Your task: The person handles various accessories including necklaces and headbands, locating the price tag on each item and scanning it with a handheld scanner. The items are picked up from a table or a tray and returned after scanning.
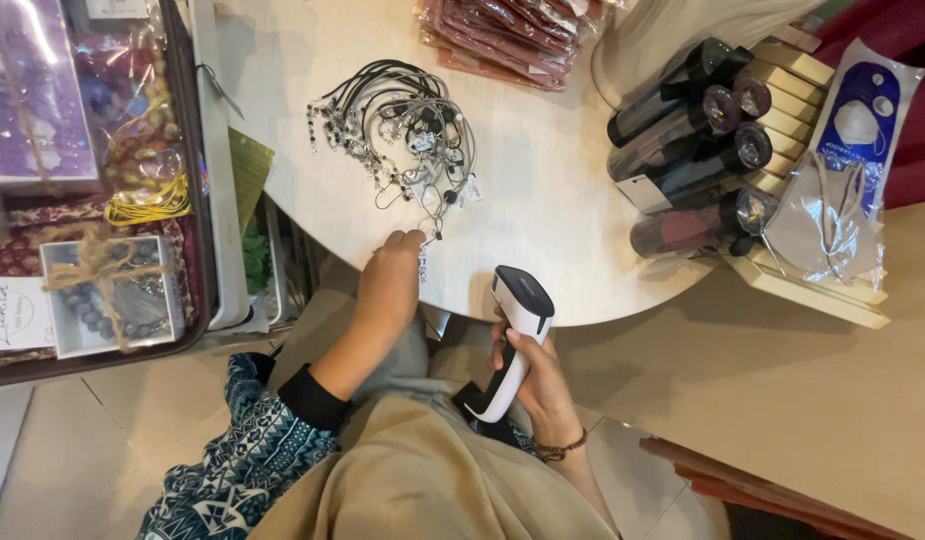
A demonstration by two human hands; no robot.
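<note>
lying on the round pale wooden bench (542, 200), a tangled bunch of black and grey cord necklaces with small tags (407, 130) is touched at its near edge by the left hand (387, 285), whose fingers (407, 240) are pinched on one small tag. a white and black handheld scanner (512, 335) is gripped in the clenched right hand (537, 385), just beside the bench rim, its head pointed toward the tag; the left hand is the nearer to the bunch.
</note>
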